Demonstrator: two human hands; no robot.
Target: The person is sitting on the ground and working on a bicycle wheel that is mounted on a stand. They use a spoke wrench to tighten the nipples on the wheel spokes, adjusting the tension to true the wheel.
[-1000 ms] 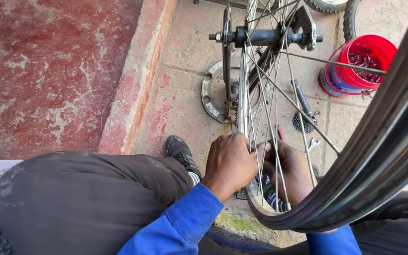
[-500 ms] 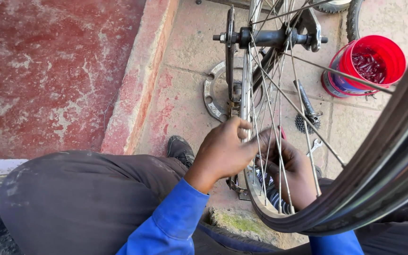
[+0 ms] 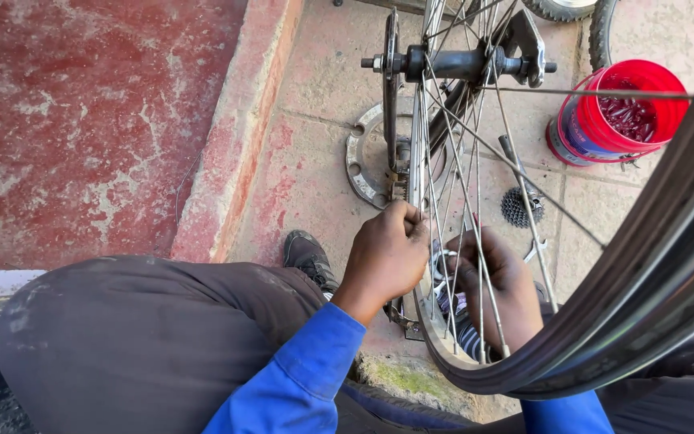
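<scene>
A bicycle wheel (image 3: pixel 443 201) stands upright on the tiled floor (image 3: pixel 315 153) between the person's knees. The left hand (image 3: pixel 387 257) pinches the rim (image 3: pixel 421 201); the right hand (image 3: pixel 496 281), seen through the spokes (image 3: pixel 475 161), curls around something small — what, I cannot tell. The wheel looks light and stiff, its thin spokes likely bendable — best held by rim or hub (image 3: pixel 455 63).

Even, soft daylight fills the frame, with no hard shadows or glare. The tyre (image 3: pixel 652 265) sweeping across the lower right is soft with closeness; the spokes (image 3: pixel 475 177) and paving (image 3: pixel 315 161) stay sharp.
</scene>
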